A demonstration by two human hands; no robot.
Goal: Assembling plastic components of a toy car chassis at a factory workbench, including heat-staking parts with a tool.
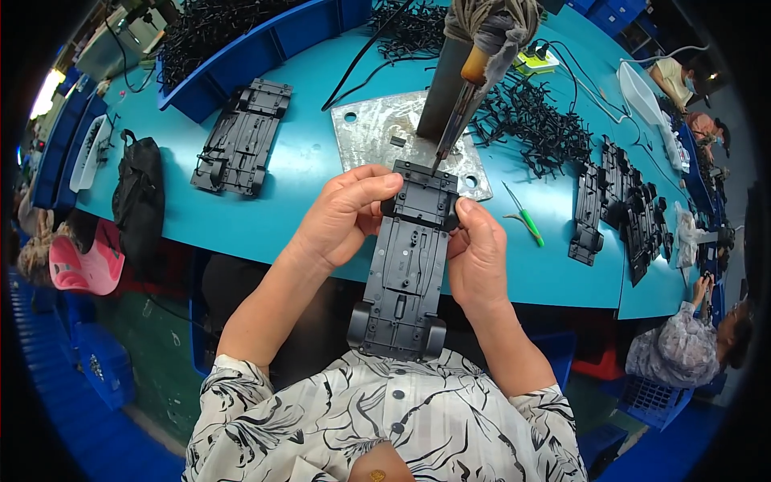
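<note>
While both hands hold it, the long black moulded plastic toy-car chassis (405, 269) sits upright between them over the near edge of the teal bench (305, 177), wheel-arch end towards the person's patterned shirt, far end up at the tool. Left hand (341, 215) grips the upper left side, fingers (371, 186) curled over the top corner and clamped on the part. Right hand (478, 257) clamps the right edge, thumb on the face of the chassis.

Tip of the hanging soldering-type iron with wooden handle and cloth-wrapped top (470, 88) is touching or just short of the chassis's far end; can't tell which. Scuffed grey metal plate with corner holes (377, 132) lies under that spot.

Progress, judging by layout: this piece looks mid-operation at the iron. One similar black chassis (241, 136) lies alone at left; a row of black chassis parts (622, 209) is stacked at right. Which are finished, I can't tell. Heap of small black plastic sprue pieces (530, 120) and a blue bin of the same (241, 32) suggest plenty left. Green-handled tweezers (524, 215) lie unused near the right hand.
</note>
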